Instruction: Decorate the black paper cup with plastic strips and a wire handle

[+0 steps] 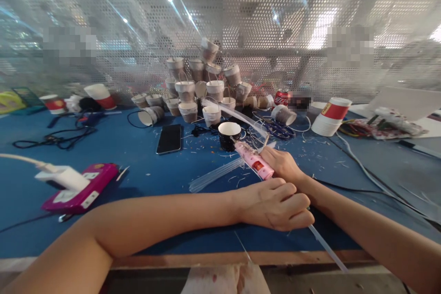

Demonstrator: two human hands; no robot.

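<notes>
A pink hot glue gun (254, 161) lies across the middle of the table, its nozzle beside a small black cup (228, 142) with a white inside. My right hand (280, 163) is closed around the glue gun, mostly on its far side. My left hand (275, 204) crosses in front and makes a fist behind the gun's rear end. Out of that fist a clear glue stick (327, 248) runs down past the table edge. Spare glue sticks (215, 175) lie on the blue tabletop left of the gun. Both hands partly hide the gun's handle.
Small paper buckets (185, 92) with handles stand stacked at the back. A phone (169, 139) and a magenta power strip (82, 188) lie left. Paper cups (332, 117), cables (365, 174) and a red can (281, 98) are right. Glue scraps litter the middle.
</notes>
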